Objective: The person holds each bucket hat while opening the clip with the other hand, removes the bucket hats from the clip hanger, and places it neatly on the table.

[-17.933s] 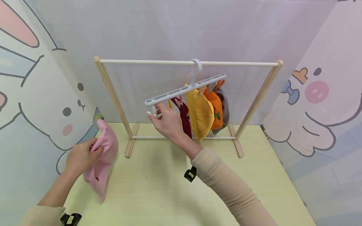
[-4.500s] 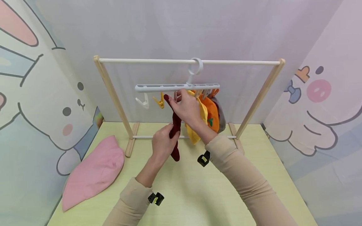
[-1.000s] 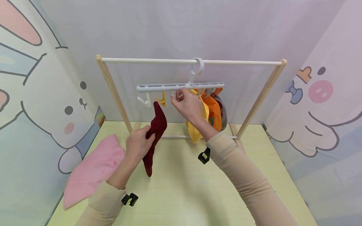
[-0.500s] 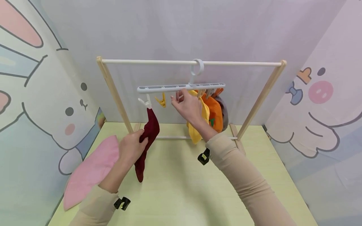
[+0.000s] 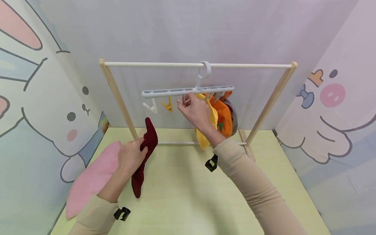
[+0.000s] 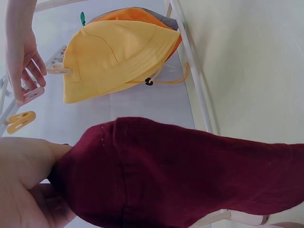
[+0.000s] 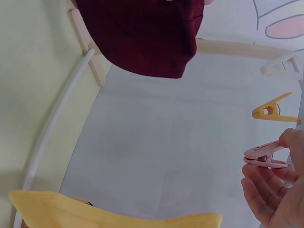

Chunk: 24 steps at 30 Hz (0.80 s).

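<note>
My left hand [image 5: 131,157] pinches a maroon bucket hat [image 5: 149,138] and holds it above the table, left of the hanger. In the left wrist view this maroon hat [image 6: 156,171] spreads out from between thumb and fingers. With its thumb and fingers, my right hand [image 5: 195,111] holds a pink clip [image 7: 262,156] on the grey clip hanger [image 5: 167,92]; nothing is between the clip's tips. A yellow clip [image 5: 167,105] and a white clip [image 5: 151,106] hang unloaded to the left. Just right of that hand, a yellow hat [image 6: 118,57] hangs from a beige clip [image 6: 60,71].
Behind the yellow hat hang an orange hat [image 5: 221,117] and a grey hat [image 5: 233,114]. The hanger hooks over the white rod [image 5: 249,66] of a wooden-legged rack. A pink hat [image 5: 94,179] lies at the table's left, partly behind my left forearm. Cartoon-printed walls surround the table [image 5: 182,195].
The pink hat went from my left hand to the table. The maroon hat came off the pink clip, and my left hand carried it left and down. Lately my right hand has stayed put.
</note>
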### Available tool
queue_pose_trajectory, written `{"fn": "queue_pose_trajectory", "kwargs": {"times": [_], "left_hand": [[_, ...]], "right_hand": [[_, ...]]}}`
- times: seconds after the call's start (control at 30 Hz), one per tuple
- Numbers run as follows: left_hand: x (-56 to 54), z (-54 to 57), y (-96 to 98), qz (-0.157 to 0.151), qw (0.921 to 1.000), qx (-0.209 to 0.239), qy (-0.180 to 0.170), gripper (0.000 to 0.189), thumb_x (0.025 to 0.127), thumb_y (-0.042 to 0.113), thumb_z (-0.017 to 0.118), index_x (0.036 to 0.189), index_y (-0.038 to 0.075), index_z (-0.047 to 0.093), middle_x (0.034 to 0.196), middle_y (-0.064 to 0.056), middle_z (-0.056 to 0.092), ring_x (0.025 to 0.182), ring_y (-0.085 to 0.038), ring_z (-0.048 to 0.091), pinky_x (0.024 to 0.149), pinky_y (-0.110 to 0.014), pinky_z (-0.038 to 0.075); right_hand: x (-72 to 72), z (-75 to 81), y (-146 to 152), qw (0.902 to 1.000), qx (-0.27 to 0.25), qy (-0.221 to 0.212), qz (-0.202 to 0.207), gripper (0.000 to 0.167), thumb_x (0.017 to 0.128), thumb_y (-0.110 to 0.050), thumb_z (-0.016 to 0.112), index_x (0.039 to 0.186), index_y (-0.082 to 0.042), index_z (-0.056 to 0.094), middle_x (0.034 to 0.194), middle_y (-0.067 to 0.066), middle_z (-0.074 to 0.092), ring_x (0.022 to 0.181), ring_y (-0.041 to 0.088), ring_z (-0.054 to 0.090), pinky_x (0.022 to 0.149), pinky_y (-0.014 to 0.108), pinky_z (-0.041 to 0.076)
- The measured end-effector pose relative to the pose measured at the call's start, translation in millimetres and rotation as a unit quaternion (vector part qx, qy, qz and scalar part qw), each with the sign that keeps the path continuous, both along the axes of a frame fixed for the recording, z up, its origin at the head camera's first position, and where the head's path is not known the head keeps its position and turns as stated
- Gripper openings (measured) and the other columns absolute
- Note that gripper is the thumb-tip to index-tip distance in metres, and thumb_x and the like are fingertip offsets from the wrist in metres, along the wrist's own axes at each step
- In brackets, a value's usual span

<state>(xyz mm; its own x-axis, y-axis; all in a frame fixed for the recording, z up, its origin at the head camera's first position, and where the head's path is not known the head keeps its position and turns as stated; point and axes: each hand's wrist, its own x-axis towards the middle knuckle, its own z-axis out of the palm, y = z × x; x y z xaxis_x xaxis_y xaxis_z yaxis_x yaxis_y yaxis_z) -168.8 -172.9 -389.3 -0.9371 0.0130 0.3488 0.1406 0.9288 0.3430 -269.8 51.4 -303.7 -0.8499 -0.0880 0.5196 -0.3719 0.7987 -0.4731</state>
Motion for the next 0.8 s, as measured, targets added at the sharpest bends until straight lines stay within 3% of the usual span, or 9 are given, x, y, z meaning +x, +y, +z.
{"fn": "queue_pose_trajectory", "kwargs": {"times": [0.4,0.8], "left_hand": [[-1.7,-9.6,-5.5,0.006,0.9995,-0.018,-0.027,0.025,0.079,0.011,0.067,0.103,0.005,0.065,0.080,-0.022,0.066,0.058,-0.031,0.060,0.043,-0.040,0.041],[-4.7,-33.6,-4.3,0.010,0.9980,-0.041,-0.047,0.028,0.078,0.014,0.068,0.104,0.006,0.065,0.086,-0.023,0.066,0.060,-0.038,0.061,0.043,-0.044,0.042]], "right_hand": [[-1.1,0.6,0.0,1.0000,-0.001,0.006,0.002,0.026,0.085,-0.043,0.056,0.086,-0.017,0.056,0.078,-0.005,0.069,0.062,0.008,0.060,0.051,0.025,0.040],[-2.1,-2.0,0.3,1.0000,0.000,0.003,-0.001,0.026,0.085,-0.044,0.056,0.085,-0.018,0.055,0.079,-0.006,0.069,0.064,0.009,0.061,0.051,0.025,0.040]]}}
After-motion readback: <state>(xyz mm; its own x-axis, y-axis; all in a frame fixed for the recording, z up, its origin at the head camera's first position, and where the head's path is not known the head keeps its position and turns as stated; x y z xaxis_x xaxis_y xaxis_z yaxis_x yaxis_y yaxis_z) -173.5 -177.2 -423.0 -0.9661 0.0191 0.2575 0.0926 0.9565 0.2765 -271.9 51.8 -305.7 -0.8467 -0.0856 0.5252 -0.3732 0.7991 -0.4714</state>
